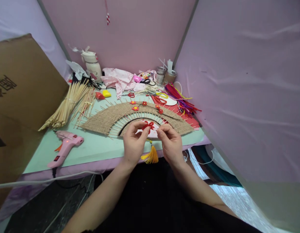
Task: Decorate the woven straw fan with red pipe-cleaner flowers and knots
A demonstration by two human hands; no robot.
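Between the thumb and forefinger of my left hand (133, 144) is a small red flower (149, 125) with looped petals. Close to the flower's right side, my right hand (171, 144) is closed in a pinch; whatever its fingertips hold is too small to make out. Below and behind both hands lies a wide woven fan (98, 120) with thin stick ribs, dark twigs and several red blossoms (135, 108) along its upper part. A white, red-marked piece (153, 134) shows at the fan's centre, partly covered by my fingers. A yellow tassel (152, 155) hangs between my wrists.
A pink glue gun (67, 145) with a lit light lies left, its cord over the table edge. Bundled sticks (67, 103) lie beside a cardboard box (23, 90). Behind the fan are scissors (162, 95), a bottle (93, 66), pink cloth (119, 77) and coloured pipe cleaners (181, 98).
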